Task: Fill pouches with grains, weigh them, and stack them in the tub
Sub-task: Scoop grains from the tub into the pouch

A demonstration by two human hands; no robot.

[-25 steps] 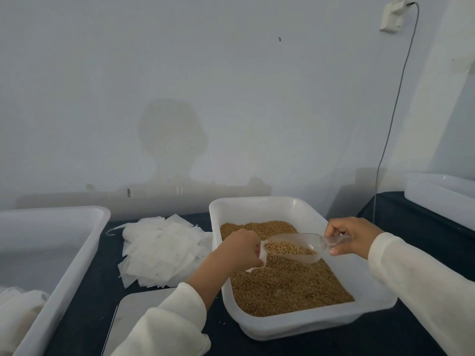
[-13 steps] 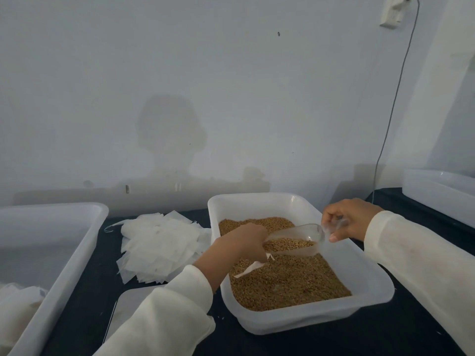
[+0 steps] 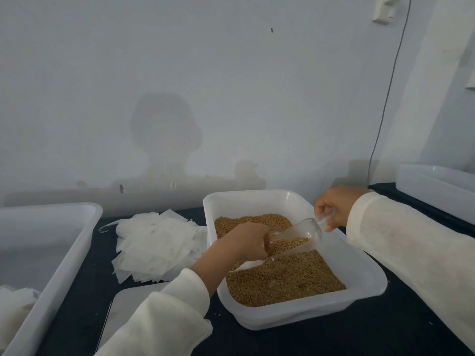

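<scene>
1. The right hand [image 3: 334,205] holds a clear plastic scoop [image 3: 295,240] by its handle, fingers curled round it, above the right side of the grain tub [image 3: 295,317].
2. The scoop is tilted with its mouth down toward the left hand [image 3: 246,242]; some grains lie inside it.
3. The left hand is closed, fingers pinching a white pouch [image 3: 246,265] at its top, right at the scoop's mouth; the pouch hangs down over the grains [image 3: 282,281].
4. The grain tub, white and translucent, stands on the dark desk [image 3: 385,335] near its back edge, filled with brown grains across its bottom.
5. A loose pile of empty white pouches [image 3: 154,245] lies on the desk just left of the grain tub.
6. A flat white scale platform [image 3: 128,312] sits near the front edge, partly hidden by the left sleeve [image 3: 164,319].
7. A large white tub [image 3: 51,253] stands toward the left edge of the desk, with white pouches in its near corner.
8. Another white tub [image 3: 437,191] stands at the right edge, well apart from the hands.
</scene>
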